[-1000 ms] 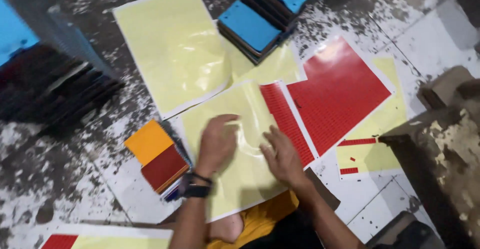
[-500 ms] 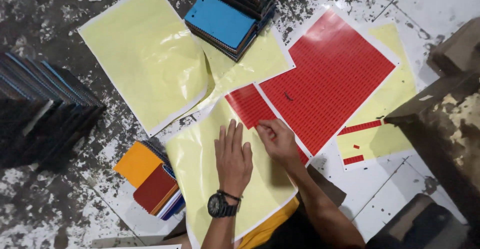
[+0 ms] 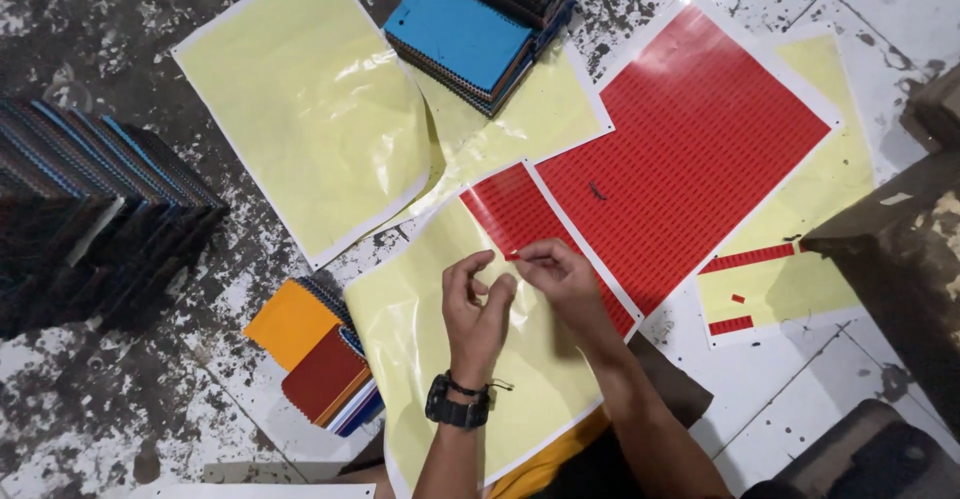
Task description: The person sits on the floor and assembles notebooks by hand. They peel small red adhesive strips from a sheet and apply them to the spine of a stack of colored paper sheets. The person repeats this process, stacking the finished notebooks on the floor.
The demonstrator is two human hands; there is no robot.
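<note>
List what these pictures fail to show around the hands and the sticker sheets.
- Head view: whether the right hand pinches the small red sticker; too small, fingers cover it.
- Left hand: its grip is unclear; curled fingers hide the palm.
- Print on the red sticker sheet: too small.
- Dark swatch stack: cut off by the left edge.
- Yellow backing sheet: lower end hidden by the arms and frame edge.
</note>
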